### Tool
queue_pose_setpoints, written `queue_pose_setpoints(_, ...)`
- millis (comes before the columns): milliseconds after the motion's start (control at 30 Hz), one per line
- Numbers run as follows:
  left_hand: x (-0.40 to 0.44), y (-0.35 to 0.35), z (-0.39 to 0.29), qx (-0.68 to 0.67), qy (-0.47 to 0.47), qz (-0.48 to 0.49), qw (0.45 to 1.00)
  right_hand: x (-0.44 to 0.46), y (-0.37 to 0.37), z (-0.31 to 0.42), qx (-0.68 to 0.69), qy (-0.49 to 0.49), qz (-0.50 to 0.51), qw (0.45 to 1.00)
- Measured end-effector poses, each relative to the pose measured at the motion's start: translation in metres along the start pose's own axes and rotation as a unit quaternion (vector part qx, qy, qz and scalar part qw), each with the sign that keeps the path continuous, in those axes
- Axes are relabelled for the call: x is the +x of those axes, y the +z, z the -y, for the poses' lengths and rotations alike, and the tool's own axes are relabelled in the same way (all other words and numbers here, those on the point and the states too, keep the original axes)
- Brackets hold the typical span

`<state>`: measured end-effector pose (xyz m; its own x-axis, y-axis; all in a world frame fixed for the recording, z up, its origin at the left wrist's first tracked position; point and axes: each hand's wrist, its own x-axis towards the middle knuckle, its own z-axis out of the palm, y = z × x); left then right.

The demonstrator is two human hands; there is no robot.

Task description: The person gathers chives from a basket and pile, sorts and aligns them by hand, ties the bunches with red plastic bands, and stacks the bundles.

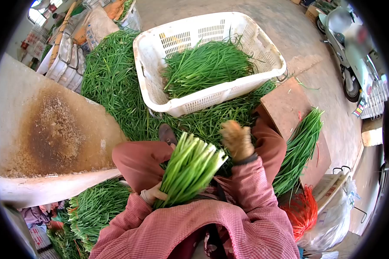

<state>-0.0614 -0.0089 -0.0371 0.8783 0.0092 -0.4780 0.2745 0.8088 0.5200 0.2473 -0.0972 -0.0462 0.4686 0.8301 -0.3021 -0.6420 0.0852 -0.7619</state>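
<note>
My left hand [154,194], low in the view, is closed round a thick bunch of green stalks [188,170] whose pale cut ends point up and away from me. To the right of the bunch, my right hand [237,140] is raised in a brownish glove, apart from the stalks and blurred by motion; its fingers are too smeared to read. A white plastic basket [181,105] stands ahead of me with a heap of green stalks [207,64] inside. Loose green leaves [112,77] cover the floor around its left and near sides.
On the right, a tied green bunch [300,146] lies on a brown board [285,103], near red strings [304,213] and a clear plastic bag [333,220]. A stained slab [56,129] fills the left. More bunches [99,207] lie below it. A scooter [350,56] stands far right.
</note>
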Motion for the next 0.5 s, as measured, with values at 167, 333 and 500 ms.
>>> queue_pose_setpoints(167,0.016,0.028,-0.026,-0.014,-0.004,-0.059,0.998,-0.037,-0.024,-0.106,0.148,0.08,0.04,0.985)
queue_pose_setpoints(333,0.059,0.05,-0.039,0.183,0.053,-0.101,0.976,-0.073,0.061,-0.043,0.004,-0.018,0.075,0.997)
queue_pose_setpoints(500,0.103,0.108,-0.065,0.614,0.127,-0.133,0.768,-0.042,0.057,-0.024,0.015,-0.076,-0.101,0.992)
